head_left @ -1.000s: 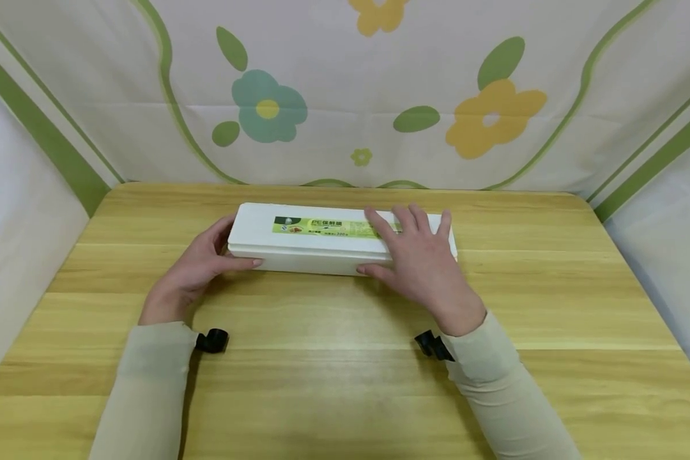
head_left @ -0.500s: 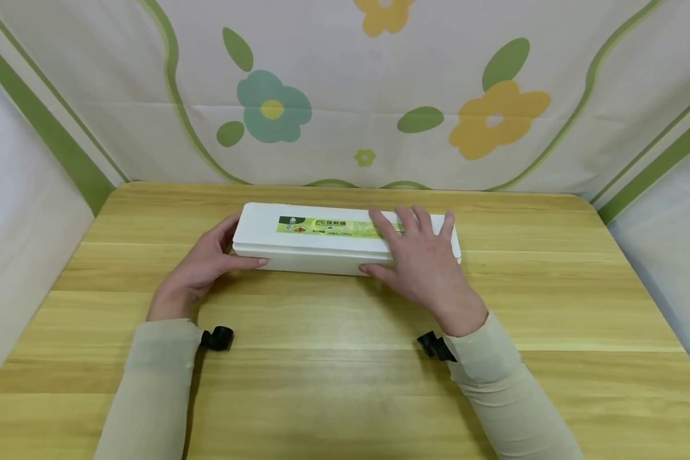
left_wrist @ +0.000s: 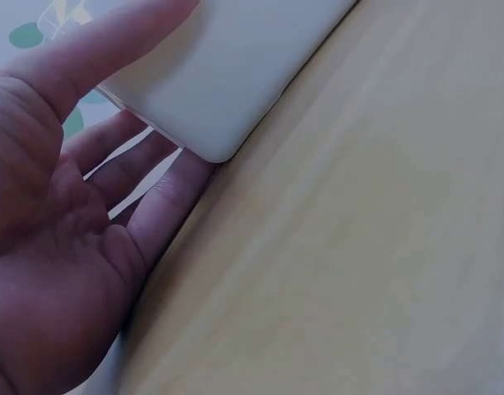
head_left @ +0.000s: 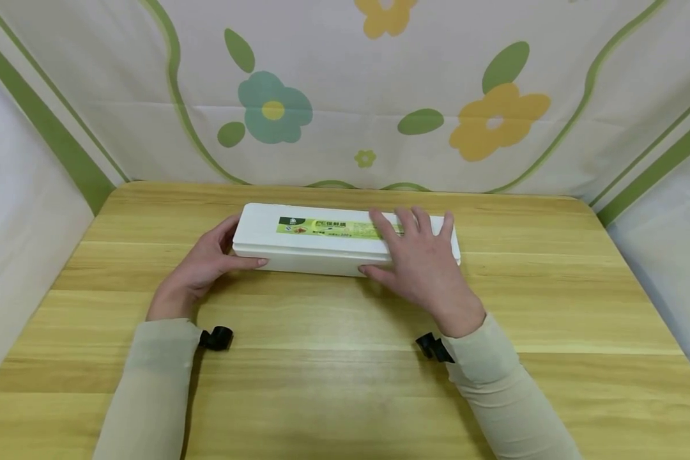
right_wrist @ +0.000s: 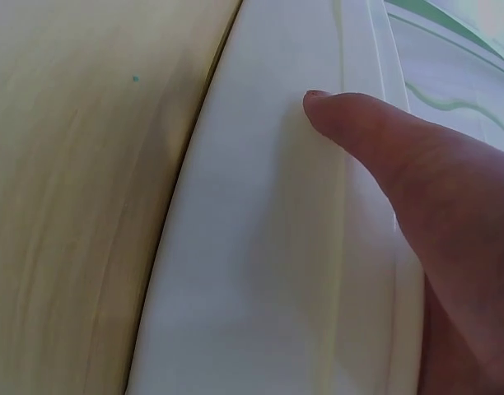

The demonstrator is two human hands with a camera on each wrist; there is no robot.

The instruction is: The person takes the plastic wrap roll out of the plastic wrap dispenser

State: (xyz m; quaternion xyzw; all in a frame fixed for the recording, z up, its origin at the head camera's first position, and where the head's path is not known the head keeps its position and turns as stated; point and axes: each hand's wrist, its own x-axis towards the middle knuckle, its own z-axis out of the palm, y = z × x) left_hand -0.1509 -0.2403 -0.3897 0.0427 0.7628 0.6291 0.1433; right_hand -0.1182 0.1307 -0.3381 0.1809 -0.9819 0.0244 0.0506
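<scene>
Floral backdrop cloth [head_left: 345, 96] hung across the far side, white with green bands, teal and yellow flowers, wrapping down the left and right edges. Wooden table [head_left: 345, 383] below it, pale yellow grain running left to right.

Long white cling-film box [head_left: 322, 246] lying flat on the far half of the table, near the middle, long side running left to right, green and yellow label [head_left: 333, 227] on its top face. Lid seam visible along the near face as a thin ridge in the right wrist view [right_wrist: 343, 206].

Cream sleeves [head_left: 149, 390] reaching in from the near edge, a small black camera mount [head_left: 215, 338] at each wrist.

Left hand [head_left: 198, 268] cupped round the left end of the box: thumb laid along the near face, fingers curved behind the end, seen from the left wrist view [left_wrist: 63, 206] with the rounded box corner resting against the fingers [left_wrist: 145, 177]. Loose clasp, fingers slightly spread rather than clenched.

Right hand [head_left: 422, 265] lying over the right part of the box, fingers straight and a little fanned flat on the top face, covering the right end of the label. Thumb [right_wrist: 384, 140] pressed against the near face just below the lid seam.
</scene>
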